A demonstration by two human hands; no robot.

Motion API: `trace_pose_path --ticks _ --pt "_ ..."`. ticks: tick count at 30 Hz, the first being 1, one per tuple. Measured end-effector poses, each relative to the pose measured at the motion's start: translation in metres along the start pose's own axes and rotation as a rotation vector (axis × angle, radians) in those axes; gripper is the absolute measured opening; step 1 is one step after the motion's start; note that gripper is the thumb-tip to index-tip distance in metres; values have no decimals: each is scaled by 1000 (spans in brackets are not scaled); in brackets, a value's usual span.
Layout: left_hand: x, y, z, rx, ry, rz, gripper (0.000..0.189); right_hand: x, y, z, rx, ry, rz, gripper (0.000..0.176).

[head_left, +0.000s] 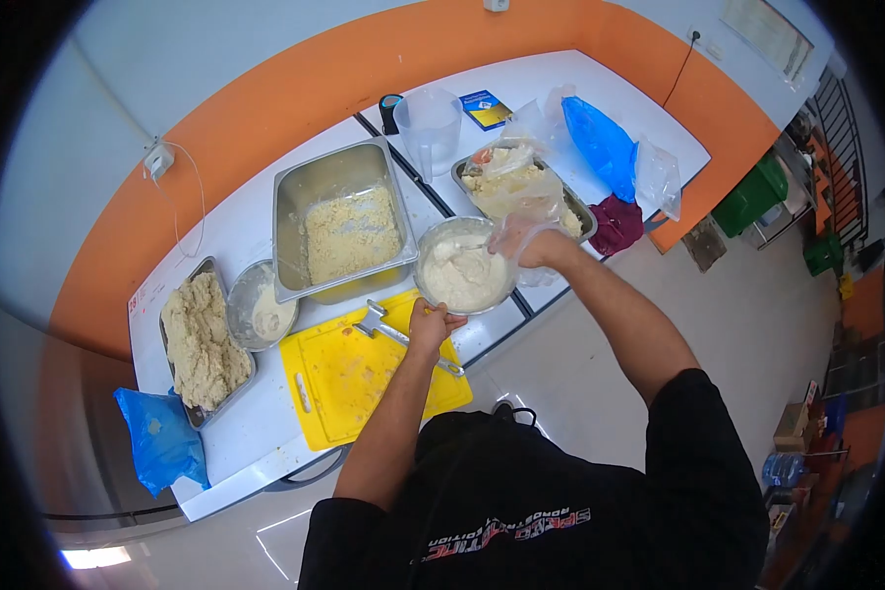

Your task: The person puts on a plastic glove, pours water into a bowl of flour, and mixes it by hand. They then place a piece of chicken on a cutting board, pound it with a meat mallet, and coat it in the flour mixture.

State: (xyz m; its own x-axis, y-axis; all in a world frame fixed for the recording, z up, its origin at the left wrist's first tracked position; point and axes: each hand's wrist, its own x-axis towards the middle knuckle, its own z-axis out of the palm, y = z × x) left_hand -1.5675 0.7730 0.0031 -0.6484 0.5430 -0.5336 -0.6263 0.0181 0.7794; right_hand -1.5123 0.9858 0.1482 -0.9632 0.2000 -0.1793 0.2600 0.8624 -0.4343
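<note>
A metal bowl [425, 287] of thick, pale batter [462, 280] stands near the table's front edge. My left hand [431, 329] grips its near rim, fingers pressed to the outside. Over the bowl's right side is my right hand [523, 244] in a loose clear plastic glove, its fingers closed at the batter; I cannot tell what they hold. Below the left hand, a metal meat mallet [388, 329] lies across a yellow cutting board [315, 418]. Behind the right hand sits a metal tray [585, 218] of crumbly pale food, partly covered by plastic.
A deep steel pan [290, 211] holds crumbs. Further left are a smaller bowl [241, 300] with white powder and a tray [246, 379] heaped with crumb-coated food. A clear jug [430, 123], blue bags [600, 147] and a maroon cloth [617, 226] are at the back and right.
</note>
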Motion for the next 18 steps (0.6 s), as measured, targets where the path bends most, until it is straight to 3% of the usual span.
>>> trace_pose_path --ticks 2,3,5,6,9,11,12,14,18 --pt "-2 2 2 1 8 16 13 22 22 30 -600 -176 -93 29" --pt "-2 1 3 1 8 17 13 18 25 31 -600 -175 -93 29" --pt "0 -2 4 -60 45 33 13 0 30 37 -354 -57 157 29" --pt "1 -2 2 -63 49 31 13 -8 29 37 -354 -61 154 29" --pt "3 -8 3 -90 29 43 13 -18 28 38 -489 -221 45 26" --pt "5 -7 4 -90 31 46 12 -8 27 43 -501 -349 -237 23" --pt "2 -3 5 -89 29 47 12 -4 30 44 -502 -347 -236 23" --pt "-4 3 4 11 9 15 12 5 35 49 -229 -42 -229 21" --pt "-6 1 6 97 50 -2 11 -6 32 36 -497 -35 -86 22"
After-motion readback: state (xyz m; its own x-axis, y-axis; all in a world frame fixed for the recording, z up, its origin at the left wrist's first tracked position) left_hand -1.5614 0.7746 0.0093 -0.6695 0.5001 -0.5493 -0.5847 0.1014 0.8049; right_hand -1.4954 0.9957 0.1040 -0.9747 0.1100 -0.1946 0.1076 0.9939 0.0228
